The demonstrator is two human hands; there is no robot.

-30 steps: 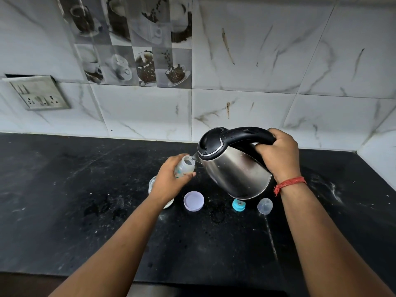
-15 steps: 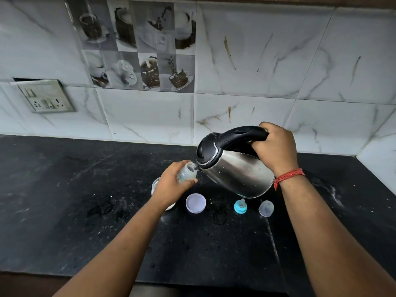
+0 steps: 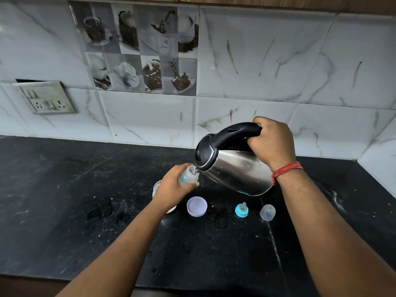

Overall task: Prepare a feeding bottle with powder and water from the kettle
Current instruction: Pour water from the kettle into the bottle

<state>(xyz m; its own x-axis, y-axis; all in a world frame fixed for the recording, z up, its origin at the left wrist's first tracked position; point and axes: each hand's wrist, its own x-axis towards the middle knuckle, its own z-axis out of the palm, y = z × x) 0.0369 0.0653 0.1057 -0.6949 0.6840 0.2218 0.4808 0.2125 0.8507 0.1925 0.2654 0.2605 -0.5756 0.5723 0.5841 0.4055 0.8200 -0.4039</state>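
Counter [image 3: 64, 211] has loads of bare black room to the left, with the tiled wall [image 3: 257, 71] close behind and a corner on the right. Left hand [image 3: 171, 189] grips the small clear feeding bottle [image 3: 188, 177] above the counter, mouth tilted up-right at the spout. Right hand [image 3: 272, 142] grips the handle of the steel kettle [image 3: 237, 172], tipped spout-down to the left.

We see the feeding bottle [image 3: 188, 176] held above the countertop [image 3: 64, 189], just left of the tilted kettle [image 3: 233, 166] — spout at its mouth. A jar [image 3: 157, 186] sits behind the left hand [image 3: 173, 189]. Nearer us, left to right — lid [image 3: 197, 206], teat ring [image 3: 242, 210], cap [image 3: 267, 212]. A socket plate [image 3: 46, 97] hangs on the wall, far left.
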